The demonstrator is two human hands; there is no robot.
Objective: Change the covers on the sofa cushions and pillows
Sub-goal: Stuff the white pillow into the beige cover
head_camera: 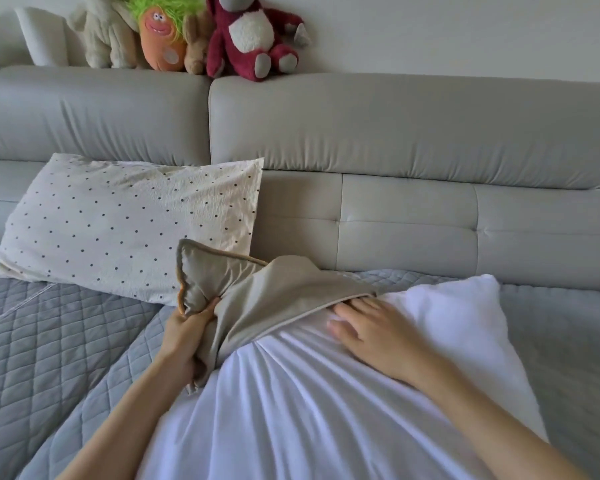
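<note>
— Where is the white pillow insert [326, 393]?

— It lies on the grey quilted sofa seat [49, 334], in front of the padded backrest [395, 223]. Its far end is tucked inside the beige cover [274, 292]; the rest, towards the person, is bare and creased.

— And the cover itself?

— It sits over the insert's far left corner, bunched and wrinkled, with one piped corner standing up just in front of the dotted pillow [125, 223]. Its open edge runs across the insert.

— What is the left hand [184, 341] doing?

— It grips a gathered fold of the beige cover at the insert's left side, fingers curled round the cloth, thumb on top.

— The right hand [371, 334]?

— It rests flat on the insert, fingers straight and slightly spread, the fingertips at the cover's open edge; whether they reach under it I cannot tell.

— Anything else around the insert?

— The dotted pillow leans against the backrest, to the left of and behind the insert. Above the backrest, on its top, sit soft toys: a dark red bear [253, 36], an orange toy with green hair [163, 32] and a cream plush animal [101, 32], all well apart from the insert.
</note>
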